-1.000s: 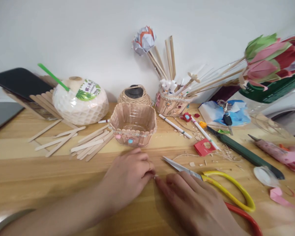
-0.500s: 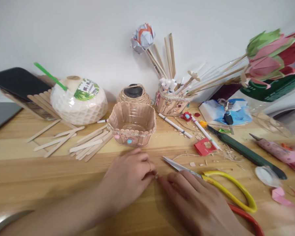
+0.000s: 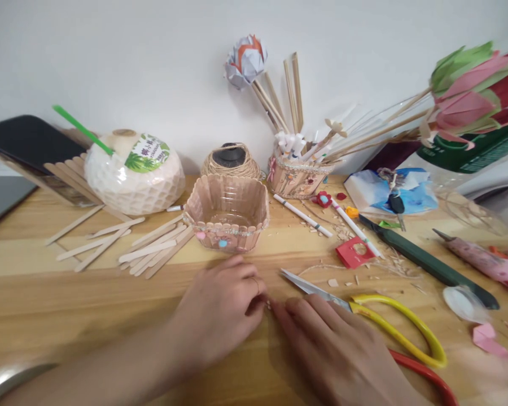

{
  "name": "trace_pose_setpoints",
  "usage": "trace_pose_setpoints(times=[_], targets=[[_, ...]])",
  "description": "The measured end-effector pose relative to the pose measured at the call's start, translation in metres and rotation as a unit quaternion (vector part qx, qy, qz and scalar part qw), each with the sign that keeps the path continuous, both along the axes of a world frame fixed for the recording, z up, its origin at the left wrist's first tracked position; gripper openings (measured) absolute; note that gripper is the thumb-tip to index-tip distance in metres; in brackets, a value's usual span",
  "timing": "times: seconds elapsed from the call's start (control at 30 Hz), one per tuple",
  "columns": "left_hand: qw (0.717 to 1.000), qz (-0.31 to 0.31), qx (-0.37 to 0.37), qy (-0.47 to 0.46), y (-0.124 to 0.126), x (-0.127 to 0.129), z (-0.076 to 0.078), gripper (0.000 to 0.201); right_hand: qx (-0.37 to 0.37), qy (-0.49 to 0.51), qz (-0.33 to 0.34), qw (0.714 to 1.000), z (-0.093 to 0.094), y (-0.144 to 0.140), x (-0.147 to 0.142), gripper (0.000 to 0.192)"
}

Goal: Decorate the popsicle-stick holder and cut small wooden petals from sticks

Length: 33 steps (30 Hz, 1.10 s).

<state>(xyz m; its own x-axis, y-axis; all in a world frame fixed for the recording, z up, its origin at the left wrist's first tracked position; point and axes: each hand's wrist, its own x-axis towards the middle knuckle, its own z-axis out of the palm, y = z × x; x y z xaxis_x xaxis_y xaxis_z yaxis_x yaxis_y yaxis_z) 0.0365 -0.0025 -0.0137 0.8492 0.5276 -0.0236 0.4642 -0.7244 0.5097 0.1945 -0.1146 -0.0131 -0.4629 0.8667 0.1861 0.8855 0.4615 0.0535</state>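
Low over the wooden table, my left hand [image 3: 225,307] has its fingers curled and pinched together, their tips close to those of my right hand [image 3: 330,344]. A tiny pale piece [image 3: 268,304] shows between the two hands, too small to name. The right hand's fingers are bent together, its palm down, and it covers part of the scissors [image 3: 317,287] with yellow and red handles. Just beyond my left hand stands an open box [image 3: 228,211], clear inside and walled with wooden sticks, with pink and blue dots on its front.
Loose craft sticks [image 3: 156,248] lie at left, before a wrapped coconut [image 3: 133,175]. Behind the box sit a twine spool [image 3: 228,160] and a decorated pen holder [image 3: 298,177]. At right are a green-handled knife [image 3: 427,259], a pink glue gun [image 3: 482,262] and a red card [image 3: 355,252].
Both hands stay almost in place, fingertips still close around the tiny piece. The view has shifted slightly; nothing else has visibly moved.
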Motion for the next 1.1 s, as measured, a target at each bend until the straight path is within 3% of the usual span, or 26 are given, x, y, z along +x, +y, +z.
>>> trace_pose_setpoints(times=[0.5, 0.9, 1.1], targets=[[0.999, 0.030, -0.031, 0.018, 0.001, 0.001, 0.003, 0.014, -0.030, 0.002, -0.006, 1.000, -0.001, -0.003, 0.000, 0.038], [0.993, -0.033, 0.110, 0.011, -0.013, -0.010, -0.003, 0.023, -0.067, 0.082, -0.038, 0.994, -0.006, -0.002, 0.009, 0.035], [0.994, -0.009, 0.104, -0.027, -0.011, -0.006, -0.009, 0.017, -0.053, 0.092, -0.029, 0.994, -0.007, -0.001, 0.009, 0.035]])
